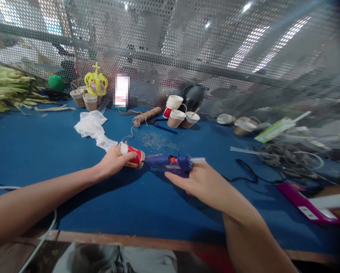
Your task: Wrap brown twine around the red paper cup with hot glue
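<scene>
My left hand (pixel 114 162) is closed around a red and white paper cup (pixel 136 160), tipped on its side with its base facing right. A blue hot glue gun (pixel 161 163) is gripped in my right hand (pixel 199 180), a clear glue stick (pixel 198 160) poking out of its back. The gun's nozzle meets the cup's base or sits just beside it; I cannot tell which. Behind the cup lies a roll of brown twine (pixel 148 115), its loose strand running toward the cup. A crumpled white cloth (pixel 90 125) lies just beyond my left hand.
Several twine-wrapped cups (pixel 175 118) stand at the back, with a yellow crown (pixel 96 84) and a lit phone (pixel 121 91) farther left. Tangled cords (pixel 278 161), a green-white packet (pixel 275 129) and a purple power strip (pixel 296 203) lie right. Perforated metal panels (pixel 158 45) rise behind.
</scene>
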